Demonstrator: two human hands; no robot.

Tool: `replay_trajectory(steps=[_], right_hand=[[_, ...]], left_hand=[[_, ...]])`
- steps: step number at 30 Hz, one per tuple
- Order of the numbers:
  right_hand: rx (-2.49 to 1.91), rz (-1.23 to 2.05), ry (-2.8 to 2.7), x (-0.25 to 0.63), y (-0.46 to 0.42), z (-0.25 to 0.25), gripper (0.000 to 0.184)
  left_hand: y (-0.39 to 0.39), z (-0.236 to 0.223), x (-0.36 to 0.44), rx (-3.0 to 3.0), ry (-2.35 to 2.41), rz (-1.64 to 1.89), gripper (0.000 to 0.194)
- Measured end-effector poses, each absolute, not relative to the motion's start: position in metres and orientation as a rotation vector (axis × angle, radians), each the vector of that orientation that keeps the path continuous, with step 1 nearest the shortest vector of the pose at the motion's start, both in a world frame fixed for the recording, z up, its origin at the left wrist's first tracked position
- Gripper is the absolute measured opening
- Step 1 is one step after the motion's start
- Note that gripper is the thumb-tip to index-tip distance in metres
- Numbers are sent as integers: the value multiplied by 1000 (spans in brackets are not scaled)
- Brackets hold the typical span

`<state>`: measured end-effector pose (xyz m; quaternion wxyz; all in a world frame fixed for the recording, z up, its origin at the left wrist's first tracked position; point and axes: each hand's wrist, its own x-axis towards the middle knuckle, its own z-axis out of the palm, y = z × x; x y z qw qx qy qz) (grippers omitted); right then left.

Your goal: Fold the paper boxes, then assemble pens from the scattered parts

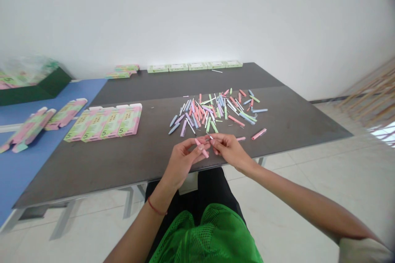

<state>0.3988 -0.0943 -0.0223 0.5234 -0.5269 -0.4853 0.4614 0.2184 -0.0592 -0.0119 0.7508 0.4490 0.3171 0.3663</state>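
Near the table's front edge, my left hand (187, 154) pinches a pink pen barrel (201, 148), tilted with its upper end toward the pile. Close beside it, my right hand (228, 148) is closed on a small slim piece with a white part (211, 137); its kind is too small to make out. The fingertips of both hands nearly meet. Just beyond them lies a loose pile of pen parts (212, 111) in pink, red, green, blue and purple, with white sticks among them. A pink pen piece (259, 134) rests to the right of my right hand.
Several flat pink-and-green boxes (106, 122) lie in a row on the dark table (148, 160), left of the pile. More boxes (188, 66) line the wall. Further cartons (66, 114) and a dark green bin (46, 86) are on the blue surface at left.
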Motion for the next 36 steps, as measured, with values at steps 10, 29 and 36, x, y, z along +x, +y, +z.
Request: replay_trajectory(steps=[10,29,36], right_hand=[[-1574,540,-1711,407,-83,-14,26],[-1709,55,-2658,339,-41,-5,41],[-1536,64,-2691,349,-42,-13,26]], left_hand=[[-32,-21,144,1611,1005,871,17],[-10,-35,121,2810,1037,754,24],[-11,-39,132,2807,1092,696,9]])
